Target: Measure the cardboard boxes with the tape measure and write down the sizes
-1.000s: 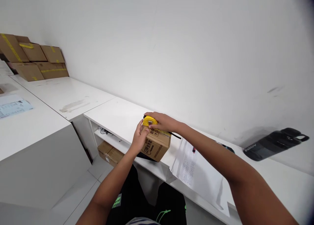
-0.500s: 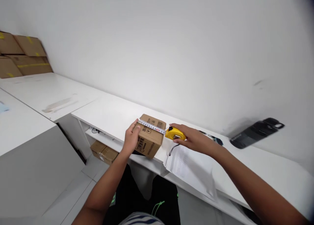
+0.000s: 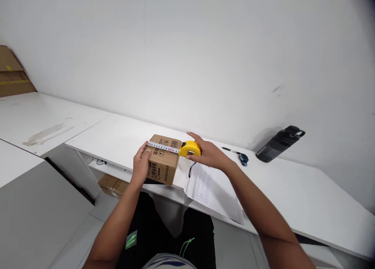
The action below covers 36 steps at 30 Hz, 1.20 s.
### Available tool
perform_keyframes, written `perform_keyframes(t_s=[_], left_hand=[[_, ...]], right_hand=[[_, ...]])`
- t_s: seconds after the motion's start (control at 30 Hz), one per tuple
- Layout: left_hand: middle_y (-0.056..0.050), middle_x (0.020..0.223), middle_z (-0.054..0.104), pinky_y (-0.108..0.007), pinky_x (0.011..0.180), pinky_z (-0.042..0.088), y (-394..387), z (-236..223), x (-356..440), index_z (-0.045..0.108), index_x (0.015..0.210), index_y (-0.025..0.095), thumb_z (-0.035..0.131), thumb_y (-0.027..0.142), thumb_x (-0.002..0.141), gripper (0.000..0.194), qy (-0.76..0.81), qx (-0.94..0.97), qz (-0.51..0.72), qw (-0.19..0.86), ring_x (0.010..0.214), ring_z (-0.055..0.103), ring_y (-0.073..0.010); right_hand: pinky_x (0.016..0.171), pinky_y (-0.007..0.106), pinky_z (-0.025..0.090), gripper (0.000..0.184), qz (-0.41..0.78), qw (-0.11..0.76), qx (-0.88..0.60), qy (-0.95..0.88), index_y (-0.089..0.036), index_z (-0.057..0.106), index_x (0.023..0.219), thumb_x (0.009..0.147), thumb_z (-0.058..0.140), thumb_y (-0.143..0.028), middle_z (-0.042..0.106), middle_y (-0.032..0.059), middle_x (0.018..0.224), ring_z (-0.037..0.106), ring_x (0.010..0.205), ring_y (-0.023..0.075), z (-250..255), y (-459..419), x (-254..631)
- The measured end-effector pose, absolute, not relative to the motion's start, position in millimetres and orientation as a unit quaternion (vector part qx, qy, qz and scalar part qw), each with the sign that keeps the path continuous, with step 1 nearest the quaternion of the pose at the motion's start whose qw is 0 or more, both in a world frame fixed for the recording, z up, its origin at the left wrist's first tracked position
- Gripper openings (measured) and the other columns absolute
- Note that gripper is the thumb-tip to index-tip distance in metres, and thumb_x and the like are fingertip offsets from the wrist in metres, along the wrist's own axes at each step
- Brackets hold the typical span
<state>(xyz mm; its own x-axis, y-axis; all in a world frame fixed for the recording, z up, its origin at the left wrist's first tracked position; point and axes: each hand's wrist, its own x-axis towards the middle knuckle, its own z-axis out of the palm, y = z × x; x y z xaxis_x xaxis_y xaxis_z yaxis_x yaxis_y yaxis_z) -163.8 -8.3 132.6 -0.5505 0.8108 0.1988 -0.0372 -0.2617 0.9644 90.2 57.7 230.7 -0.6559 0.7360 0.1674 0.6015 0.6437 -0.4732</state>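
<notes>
A small brown cardboard box (image 3: 164,171) with dark printing sits at the front edge of the white shelf top. My left hand (image 3: 141,165) is closed at its left edge, thumb on the box, fingertips at the zero end of the extended tape blade (image 3: 164,147). That blade lies across the box's top face. Beyond the box's right edge, my right hand (image 3: 212,153) grips a yellow tape measure (image 3: 190,148), index finger lifted off the case. A black wrist strap (image 3: 191,170) hangs from it.
Right of the box lie printed papers (image 3: 216,194). Behind them are a pen (image 3: 230,150), a small dark blue object (image 3: 243,158) and a black bottle (image 3: 279,144) near the wall. Cartons (image 3: 113,186) sit below the shelf; bigger boxes (image 3: 14,77) stand far left.
My right hand has drawn the tape measure rightward off the box, pulling the blade out across its top. My left hand stays at the left edge. The camera view has swung right.
</notes>
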Motion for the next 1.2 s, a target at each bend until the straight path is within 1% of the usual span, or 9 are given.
perform_keyframes(t_s=[0.17,0.33,0.53,0.63,0.7,0.8,0.97,1.07,1.2], left_hand=[[-0.009,0.136,0.060,-0.038,0.107,0.042,-10,139,-158,0.057,0.133,0.018,0.057,0.033,0.086,0.050,0.540,0.383,0.688,0.299,0.124,0.056,-0.0259],[-0.012,0.142,0.052,-0.040,0.107,0.042,-11,137,-154,0.041,0.143,0.021,0.053,0.036,0.090,0.057,0.555,0.397,0.678,0.275,0.128,0.053,-0.0258],[-0.021,0.158,0.018,-0.045,0.122,0.013,-38,150,-142,0.018,0.150,0.013,0.067,0.037,0.082,0.088,0.589,0.472,0.651,-0.081,0.148,0.017,-0.0273],[-0.016,0.156,0.022,-0.047,0.119,0.022,-62,150,-128,0.022,0.149,0.021,0.075,0.046,0.073,0.096,0.510,0.498,0.688,-0.137,0.145,0.026,-0.0283],[-0.013,0.148,0.037,-0.047,0.113,0.034,-78,140,-115,0.025,0.148,0.026,0.072,0.059,0.071,0.097,0.442,0.523,0.728,-0.024,0.138,0.038,-0.0296],[-0.010,0.123,0.062,-0.040,0.090,0.055,-93,122,-90,0.052,0.133,0.028,0.064,0.076,0.066,0.084,0.387,0.604,0.656,0.234,0.108,0.064,-0.0292],[-0.007,0.107,0.071,-0.037,0.081,0.058,-79,123,-55,0.065,0.117,0.027,0.072,0.061,0.070,0.058,0.329,0.671,0.506,0.430,0.093,0.068,-0.0256],[-0.012,0.114,0.069,-0.037,0.087,0.054,-47,135,-36,0.065,0.116,0.020,0.076,0.046,0.072,0.053,0.304,0.714,0.397,0.490,0.100,0.066,-0.0257],[-0.008,0.092,0.071,-0.030,0.073,0.053,19,135,-4,0.068,0.101,0.015,0.080,0.042,0.066,0.046,0.318,0.741,0.243,0.540,0.082,0.066,-0.0202]], right_hand=[[0.078,0.034,0.049,0.070,0.188,0.210,-0.307,-0.909,-0.028,0.038,0.146,0.083,0.062,-0.049,0.065,0.0067,0.125,0.064,0.100,0.0249,229,58,41],[0.079,0.037,0.049,0.069,0.129,0.214,-0.283,-0.926,-0.025,0.032,0.149,0.088,0.056,-0.046,0.064,0.0092,0.128,0.065,0.103,0.0294,227,57,-26],[0.089,0.039,0.048,0.072,0.161,0.297,-0.231,-0.912,-0.025,0.028,0.151,0.089,0.058,-0.046,0.058,0.0098,0.137,0.061,0.112,0.0282,234,41,-27],[0.092,0.036,0.049,0.083,0.271,0.375,-0.210,-0.861,-0.030,0.020,0.152,0.086,0.063,-0.053,0.051,0.0084,0.143,0.057,0.118,0.0248,225,11,9],[0.094,0.035,0.049,0.090,0.325,0.400,-0.197,-0.834,-0.031,0.016,0.153,0.082,0.065,-0.057,0.045,0.0097,0.147,0.054,0.123,0.0243,209,-13,35],[0.098,0.035,0.046,0.092,0.323,0.394,-0.104,-0.854,-0.028,0.010,0.154,0.085,0.063,-0.057,0.050,0.0123,0.142,0.055,0.123,0.0229,177,-41,73],[0.077,0.033,0.052,0.077,0.326,0.391,-0.119,-0.852,-0.021,0.021,0.152,0.093,0.014,-0.071,0.069,0.0121,0.114,0.067,0.087,0.0198,139,-33,144],[0.067,0.030,0.049,0.066,0.263,0.344,-0.350,-0.831,-0.019,0.022,0.151,0.100,0.003,-0.055,0.071,0.0069,0.089,0.065,0.068,0.0171,134,19,185],[0.067,0.029,0.044,0.054,0.031,0.096,-0.570,-0.815,-0.024,0.021,0.153,0.100,0.032,-0.019,0.066,0.0137,0.111,0.067,0.082,0.0213,126,119,205]])
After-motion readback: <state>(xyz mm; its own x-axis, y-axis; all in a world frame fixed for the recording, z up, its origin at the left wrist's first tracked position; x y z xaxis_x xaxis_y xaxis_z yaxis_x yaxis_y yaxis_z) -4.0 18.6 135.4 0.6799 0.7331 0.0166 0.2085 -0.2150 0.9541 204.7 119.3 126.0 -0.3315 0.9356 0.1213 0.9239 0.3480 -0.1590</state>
